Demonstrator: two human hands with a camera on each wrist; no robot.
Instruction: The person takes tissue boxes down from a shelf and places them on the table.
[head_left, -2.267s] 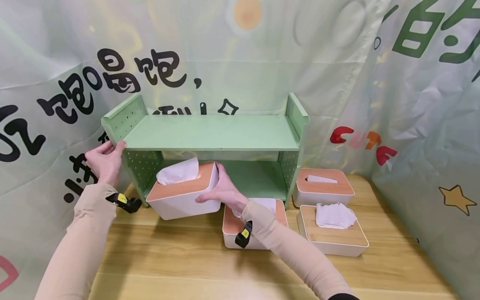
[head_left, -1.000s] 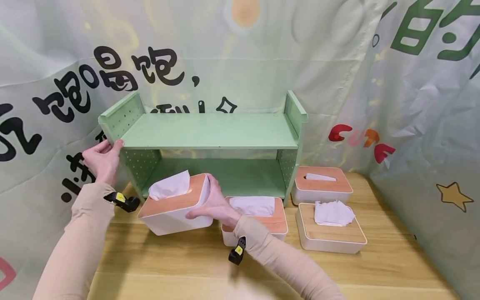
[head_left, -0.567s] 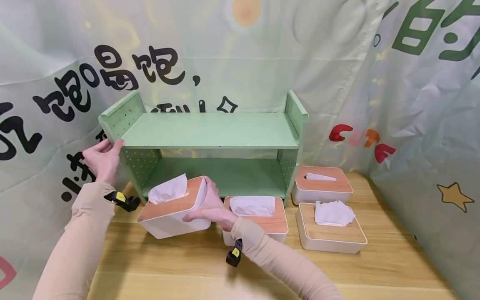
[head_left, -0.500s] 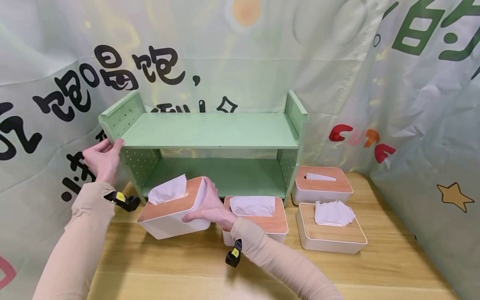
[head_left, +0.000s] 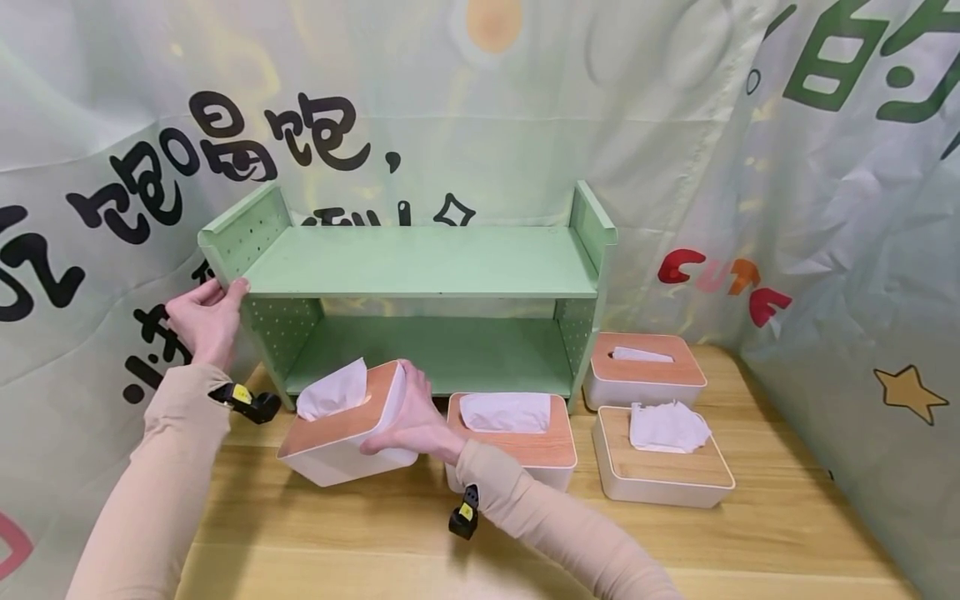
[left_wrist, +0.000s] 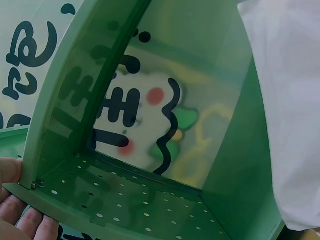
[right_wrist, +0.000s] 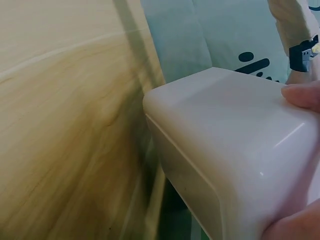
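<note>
My left hand (head_left: 206,321) grips the left side panel of a green two-tier shelf (head_left: 420,260); in the left wrist view its fingers (left_wrist: 29,220) curl around the front edge. With my right hand (head_left: 414,423) I hold the right end of a white tissue box (head_left: 341,460) with a wooden lid and a tissue (head_left: 333,390) sticking out. The box is tilted in front of the shelf's lower left. Whether its bottom touches the table, I cannot tell. The right wrist view shows the box's white underside (right_wrist: 182,155) and the thumb (right_wrist: 302,95) on its long side.
Close to my right wrist stands another tissue box (head_left: 551,446), in front of the shelf. Further right, a tissue box (head_left: 648,392) sits behind a lighter-lidded tissue box (head_left: 660,496). Printed cloth (head_left: 465,100) hangs behind the wooden table (head_left: 390,550).
My right hand has brought the held tissue box down and towards me, away from the shelf, with a slight shift left. The left hand keeps its grip on the shelf.
</note>
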